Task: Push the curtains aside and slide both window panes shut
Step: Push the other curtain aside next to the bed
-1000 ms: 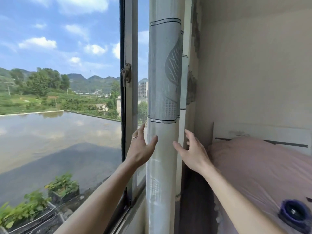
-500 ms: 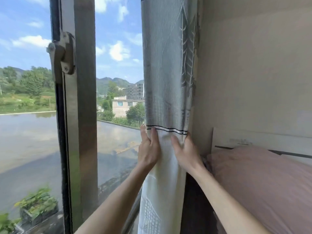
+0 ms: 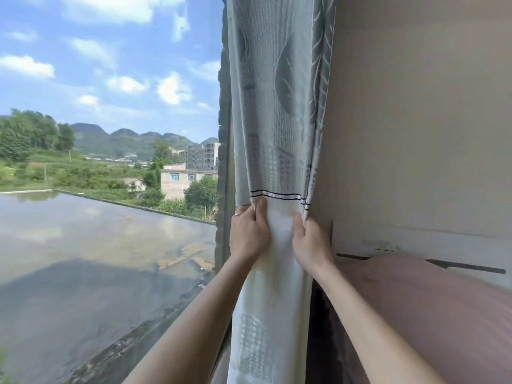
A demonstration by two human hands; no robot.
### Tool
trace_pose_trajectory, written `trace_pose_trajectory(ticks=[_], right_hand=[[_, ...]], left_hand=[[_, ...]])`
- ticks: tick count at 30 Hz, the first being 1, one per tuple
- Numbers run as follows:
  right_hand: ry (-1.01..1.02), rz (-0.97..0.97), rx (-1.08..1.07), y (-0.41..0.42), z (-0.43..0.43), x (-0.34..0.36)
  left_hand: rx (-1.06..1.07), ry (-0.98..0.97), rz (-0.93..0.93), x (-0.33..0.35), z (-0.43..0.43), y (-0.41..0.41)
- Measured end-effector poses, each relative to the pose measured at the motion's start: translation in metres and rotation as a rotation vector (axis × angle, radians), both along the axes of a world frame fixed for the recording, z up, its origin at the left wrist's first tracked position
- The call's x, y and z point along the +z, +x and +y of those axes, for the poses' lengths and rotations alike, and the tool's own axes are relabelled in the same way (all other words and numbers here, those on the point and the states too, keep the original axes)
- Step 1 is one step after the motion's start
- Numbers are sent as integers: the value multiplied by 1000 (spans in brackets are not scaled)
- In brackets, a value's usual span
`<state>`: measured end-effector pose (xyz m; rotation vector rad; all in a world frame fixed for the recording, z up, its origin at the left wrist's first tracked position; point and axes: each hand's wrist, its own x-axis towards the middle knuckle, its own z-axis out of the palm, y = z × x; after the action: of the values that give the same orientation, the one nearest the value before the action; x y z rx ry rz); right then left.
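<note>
Centre of frame: the curtain [image 3: 277, 134] hangs as a vertical bunch against the wall [image 3: 415, 120] at right. Left hand [image 3: 248, 234] and right hand [image 3: 310, 245], equally near, clamp its fabric from either side; open window at left.

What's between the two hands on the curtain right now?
In the head view, only a bunched white fold of the curtain lies between the left hand and right hand, just below its black double stripe.
</note>
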<state>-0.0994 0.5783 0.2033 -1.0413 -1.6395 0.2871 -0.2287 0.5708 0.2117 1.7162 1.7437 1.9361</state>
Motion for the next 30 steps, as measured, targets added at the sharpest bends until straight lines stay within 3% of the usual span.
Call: trace_pose_trajectory(ticks=[10, 20, 30], right_hand=[[-98, -42, 88, 12, 202, 5], [-60, -27, 64, 6, 377, 2], [-48, -31, 109, -3, 544, 3]], left_hand=[[-101, -20, -37, 2, 190, 10], [9, 11, 20, -2, 372, 5], [-25, -61, -17, 0, 541, -8]])
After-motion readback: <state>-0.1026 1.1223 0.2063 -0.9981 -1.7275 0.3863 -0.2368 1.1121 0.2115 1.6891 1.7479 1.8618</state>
